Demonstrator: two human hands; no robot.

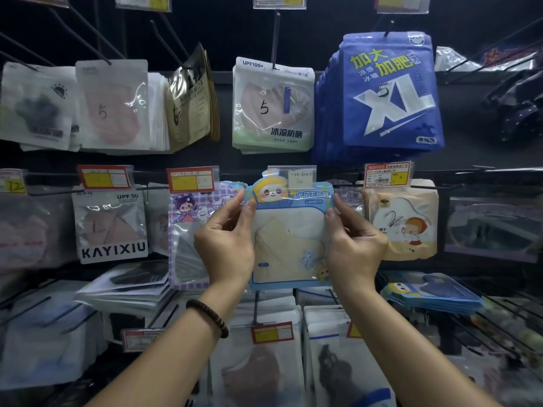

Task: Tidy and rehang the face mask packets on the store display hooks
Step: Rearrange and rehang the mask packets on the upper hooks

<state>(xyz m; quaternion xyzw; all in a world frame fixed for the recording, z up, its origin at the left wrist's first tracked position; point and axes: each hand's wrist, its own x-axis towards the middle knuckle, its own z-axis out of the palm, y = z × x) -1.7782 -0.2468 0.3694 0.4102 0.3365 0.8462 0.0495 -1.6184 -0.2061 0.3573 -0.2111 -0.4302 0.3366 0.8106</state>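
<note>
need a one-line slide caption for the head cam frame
Both hands, left hand and right hand, hold a blue cartoon mask packet up to the middle-row hooks of a store display.

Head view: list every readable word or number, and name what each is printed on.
"UPF100+": white-and-green packet holding a pink mask.
"5", handwritten: same packet.
"XL": blue glossy packet.
"加大加肥": same blue packet.
"UPF 50": white packet with a clear window.
"KAYIXIU": same white packet.
"5": clear packet with a pale pink mask.
"12": yellow tag, far left.
Other red-and-yellow price tags: too blurred.
Light-blue cartoon packet: lettering too blurred.
</note>
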